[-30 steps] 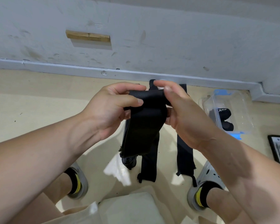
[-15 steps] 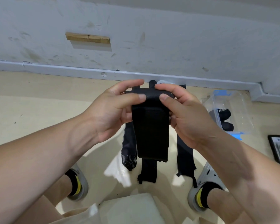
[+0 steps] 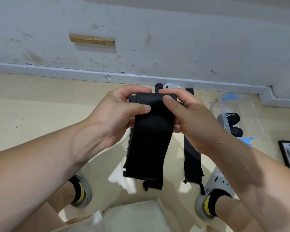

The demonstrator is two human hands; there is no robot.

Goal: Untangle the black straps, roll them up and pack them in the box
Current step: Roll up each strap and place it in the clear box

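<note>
Both hands, left hand [image 3: 117, 113] and right hand [image 3: 189, 118], are pinching the wide black fabric strap [image 3: 149, 139] by its rolled top, fingers clamped on it; it's hanging lengthwise straight down over more flat black straps on the floor [image 3: 192, 158], with the clear plastic box with blue clips [image 3: 241, 114] sitting off to the right.

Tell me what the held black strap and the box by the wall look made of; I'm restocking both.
The strap looks like woven elastic fabric, matte: a fine mesh texture shows near its rolled top, and it hangs limp with a frayed lower edge. The box looks like clear glossy plastic, since rolled straps show through its walls; its clips are blue.
</note>
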